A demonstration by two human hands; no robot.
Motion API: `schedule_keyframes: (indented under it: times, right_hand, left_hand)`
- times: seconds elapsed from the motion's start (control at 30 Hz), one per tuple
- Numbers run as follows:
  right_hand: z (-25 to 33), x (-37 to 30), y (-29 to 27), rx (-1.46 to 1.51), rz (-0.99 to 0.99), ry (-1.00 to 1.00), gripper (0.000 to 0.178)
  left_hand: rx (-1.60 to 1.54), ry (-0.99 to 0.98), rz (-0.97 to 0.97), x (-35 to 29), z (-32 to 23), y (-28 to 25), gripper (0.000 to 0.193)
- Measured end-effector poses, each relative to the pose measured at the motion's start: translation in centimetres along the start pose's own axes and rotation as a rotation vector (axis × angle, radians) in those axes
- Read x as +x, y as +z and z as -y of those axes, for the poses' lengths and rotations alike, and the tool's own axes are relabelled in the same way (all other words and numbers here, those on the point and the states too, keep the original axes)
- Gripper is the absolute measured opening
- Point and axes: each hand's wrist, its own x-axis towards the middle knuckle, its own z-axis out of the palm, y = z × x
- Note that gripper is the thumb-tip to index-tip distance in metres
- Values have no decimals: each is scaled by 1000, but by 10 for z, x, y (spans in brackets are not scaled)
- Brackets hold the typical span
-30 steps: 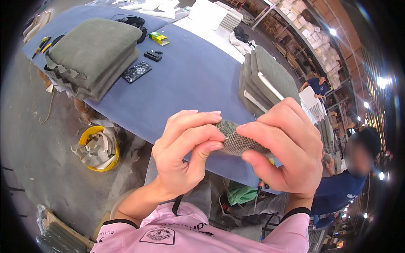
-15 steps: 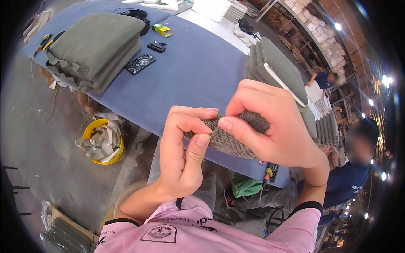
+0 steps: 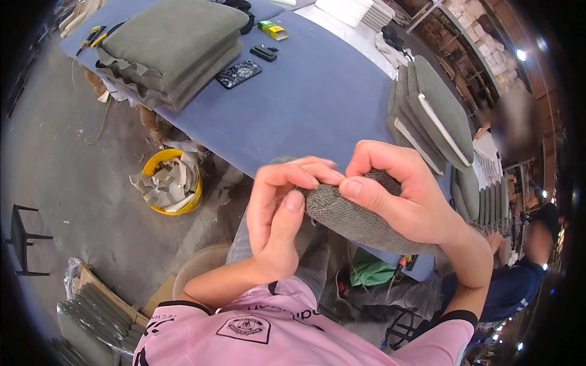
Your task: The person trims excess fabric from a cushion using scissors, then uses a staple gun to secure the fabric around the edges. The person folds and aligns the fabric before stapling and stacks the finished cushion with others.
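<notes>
By the near edge of the counter [image 3: 293, 107], more cushion [image 3: 360, 222] now shows, right hand [image 3: 406, 198] gripping it, left hand [image 3: 274, 213] pinching its corner; corner work apparently continues.

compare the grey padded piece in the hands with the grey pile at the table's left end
The grey padded piece is held by the left hand and right hand; the grey pile rests on the blue table. The grey padded piece looks like one item; the grey pile has several layers. The piece shows a coarse weave; the pile looks smoother from here. Both look covered in grey fabric.
</notes>
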Motion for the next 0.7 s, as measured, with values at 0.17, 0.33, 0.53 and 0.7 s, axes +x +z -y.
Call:
schedule_keyframes:
  times: [0.17, 0.33, 0.53, 0.7]
  right_hand:
    - [-3, -11, 10, 52, 41, -62, 25]
    - [-38, -39, 19, 121, 14, -101, 31]
    - [-61, -41, 106, 159, -606, -289, 31]
    - [-46, -22, 129, 134, -864, -419, 30]
  left_hand:
    - [200, -29, -35, -21, 4, 5, 47]
    - [231, -62, 115, -4, 11, 10, 44]
    - [-57, -299, -123, -24, 27, 24, 70]
    - [-158, -359, -51, -15, 13, 11, 103]
